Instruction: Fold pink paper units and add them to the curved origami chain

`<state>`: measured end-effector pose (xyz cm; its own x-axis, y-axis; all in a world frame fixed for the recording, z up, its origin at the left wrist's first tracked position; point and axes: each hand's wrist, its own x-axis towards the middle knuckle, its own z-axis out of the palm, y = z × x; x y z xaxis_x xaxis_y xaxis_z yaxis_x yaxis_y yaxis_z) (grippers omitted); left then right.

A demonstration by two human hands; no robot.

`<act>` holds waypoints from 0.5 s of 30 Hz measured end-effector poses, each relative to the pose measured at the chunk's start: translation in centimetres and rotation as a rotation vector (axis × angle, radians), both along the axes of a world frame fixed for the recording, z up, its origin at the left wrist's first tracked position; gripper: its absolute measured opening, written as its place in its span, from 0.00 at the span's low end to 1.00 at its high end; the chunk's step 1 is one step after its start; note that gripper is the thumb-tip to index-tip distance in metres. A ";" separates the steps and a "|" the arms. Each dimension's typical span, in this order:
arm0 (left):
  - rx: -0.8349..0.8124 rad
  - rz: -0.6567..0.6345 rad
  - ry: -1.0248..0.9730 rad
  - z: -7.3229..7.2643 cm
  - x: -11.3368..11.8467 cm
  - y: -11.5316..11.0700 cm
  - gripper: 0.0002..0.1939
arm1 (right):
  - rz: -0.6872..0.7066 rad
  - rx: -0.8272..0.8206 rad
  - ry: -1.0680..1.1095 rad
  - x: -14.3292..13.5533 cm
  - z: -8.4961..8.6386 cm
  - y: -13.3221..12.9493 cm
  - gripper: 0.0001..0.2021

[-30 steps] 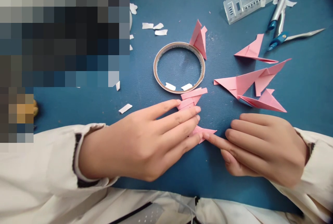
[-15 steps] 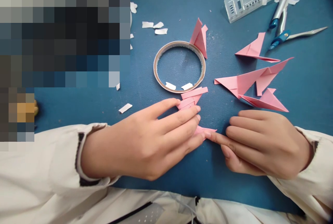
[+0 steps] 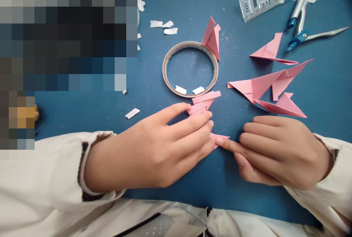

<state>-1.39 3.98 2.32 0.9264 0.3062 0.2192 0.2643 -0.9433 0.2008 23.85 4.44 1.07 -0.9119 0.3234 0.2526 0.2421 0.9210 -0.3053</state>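
Observation:
My left hand [image 3: 162, 145] lies over a folded pink paper piece [image 3: 204, 104] and holds it down on the table. Its fingers bend lightly across the paper; the thumb is hidden underneath. The piece's layered upper end and a pointed lower tip show past the fingers. My right hand [image 3: 277, 152] has its index finger stretched out, the fingertip pressing on that lower tip beside my left fingers. Its other fingers are curled in, with nothing visible inside them. Just above the held piece is a thin tape ring [image 3: 165, 77].
Several folded pink paper pieces [image 3: 257, 86] stand to the right, and another pink piece [image 3: 213, 40] leans by the ring. A clear plastic ruler [image 3: 249, 7] and a compass [image 3: 300, 39] lie at the upper right. White paper scraps [image 3: 132, 113] are scattered about the blue table [image 3: 192, 182].
Both hands keep nearly the same pose on the pink paper. My left index fingertip has drawn back slightly from my right fingertip. The view has shifted a little.

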 end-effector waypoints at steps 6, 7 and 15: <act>0.017 0.010 -0.020 0.0 0.0 0.0 0.17 | 0.013 0.044 -0.008 0.2 0.0 -0.2 0.09; 0.012 0.011 -0.017 0.0 0.0 0.0 0.17 | 0.017 0.060 -0.013 0.2 0.0 -0.2 0.09; 0.014 0.005 -0.011 0.1 0.1 0.1 0.18 | 0.143 0.281 -0.024 0.2 0.8 -0.5 0.05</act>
